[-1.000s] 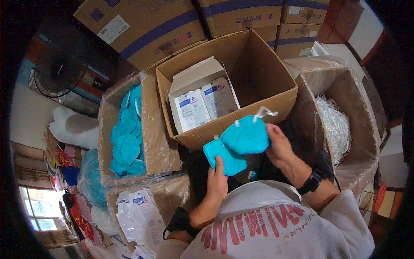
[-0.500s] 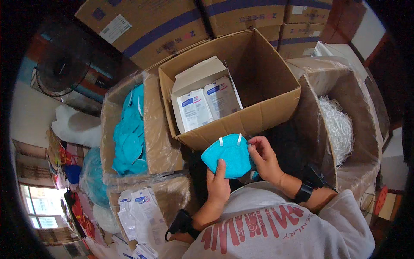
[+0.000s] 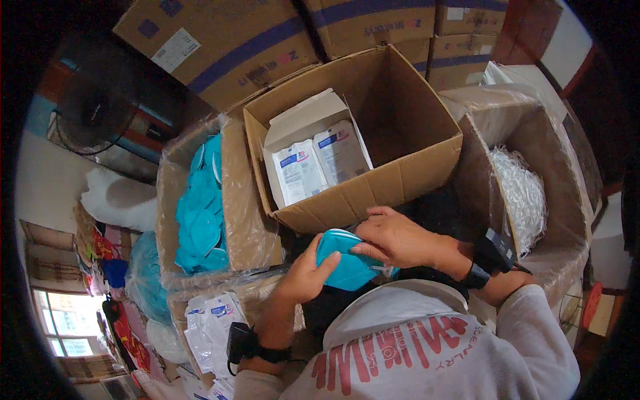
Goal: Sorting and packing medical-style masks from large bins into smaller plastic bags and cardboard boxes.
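A teal folding face mask [image 3: 350, 272] is held in front of my chest, tilted, with its pale upper edge showing. My left hand [image 3: 308, 272] grips its left side, thumb on the near face and fingers behind. From the right, my right hand [image 3: 399, 239] pinches the top right part of the mask between thumb and fingers. A bit of white, perhaps an ear loop, shows below the right hand. Just beyond the hands stands an open cardboard box [image 3: 373, 193], holding a white carton [image 3: 303, 123] of flat printed packets [image 3: 298, 172].
On the left, a plastic-lined box [image 3: 248, 220] holds many teal masks [image 3: 200, 220]. White packets [image 3: 217, 323] lie in a box at lower left. To the right, a lined box [image 3: 490, 140] contains white elastic strips [image 3: 519, 200]. Stacked cartons [image 3: 373, 20] stand behind; a fan [image 3: 97, 107] is far left.
The mask has turned from facing me flat to a tilted position, its edge now upward. My left hand has shifted left and up around its side; my right hand has come across its top.
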Motion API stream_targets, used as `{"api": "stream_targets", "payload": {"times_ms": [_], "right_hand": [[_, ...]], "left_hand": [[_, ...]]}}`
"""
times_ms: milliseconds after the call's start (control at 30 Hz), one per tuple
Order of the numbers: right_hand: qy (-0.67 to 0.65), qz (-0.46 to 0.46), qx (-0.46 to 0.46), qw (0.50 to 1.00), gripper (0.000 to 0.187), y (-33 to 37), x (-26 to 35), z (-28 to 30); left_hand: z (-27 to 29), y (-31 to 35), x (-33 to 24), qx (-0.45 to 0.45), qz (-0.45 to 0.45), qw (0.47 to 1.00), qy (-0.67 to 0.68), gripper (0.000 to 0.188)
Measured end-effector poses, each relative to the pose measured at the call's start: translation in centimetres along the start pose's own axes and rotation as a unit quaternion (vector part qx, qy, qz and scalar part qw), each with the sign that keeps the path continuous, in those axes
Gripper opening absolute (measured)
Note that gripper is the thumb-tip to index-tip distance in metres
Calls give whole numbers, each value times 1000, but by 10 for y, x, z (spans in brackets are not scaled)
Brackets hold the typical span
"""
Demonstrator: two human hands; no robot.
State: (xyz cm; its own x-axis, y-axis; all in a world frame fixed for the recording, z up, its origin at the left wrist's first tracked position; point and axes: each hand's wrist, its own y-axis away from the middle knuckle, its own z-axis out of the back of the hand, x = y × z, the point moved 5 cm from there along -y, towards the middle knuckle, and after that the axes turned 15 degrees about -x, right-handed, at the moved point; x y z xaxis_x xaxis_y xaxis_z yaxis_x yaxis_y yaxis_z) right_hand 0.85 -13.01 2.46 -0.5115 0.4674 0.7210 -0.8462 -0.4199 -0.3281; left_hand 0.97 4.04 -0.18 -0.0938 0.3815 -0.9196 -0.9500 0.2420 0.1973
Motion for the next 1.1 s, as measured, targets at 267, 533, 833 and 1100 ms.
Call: {"api": "stream_targets", "payload": {"times_ms": [267, 533, 833, 1100], "right_hand": [[-7, 13, -166, 986, 20, -1, 7, -18], [-152, -165, -80, 971, 24, 8, 13, -35], [-341, -266, 176, 885, 32, 44, -42, 2], [-304, -315, 115, 892, 33, 38, -49, 15]], "left_hand": [[4, -20, -53, -137, -102, 972, -160, 26], [-9, -33, -46, -133, -139, 974, -122, 22], [78, -48, -36, -274, -116, 955, -15, 30], [50, -27, -26, 19, 20, 986, -162, 22]]}}
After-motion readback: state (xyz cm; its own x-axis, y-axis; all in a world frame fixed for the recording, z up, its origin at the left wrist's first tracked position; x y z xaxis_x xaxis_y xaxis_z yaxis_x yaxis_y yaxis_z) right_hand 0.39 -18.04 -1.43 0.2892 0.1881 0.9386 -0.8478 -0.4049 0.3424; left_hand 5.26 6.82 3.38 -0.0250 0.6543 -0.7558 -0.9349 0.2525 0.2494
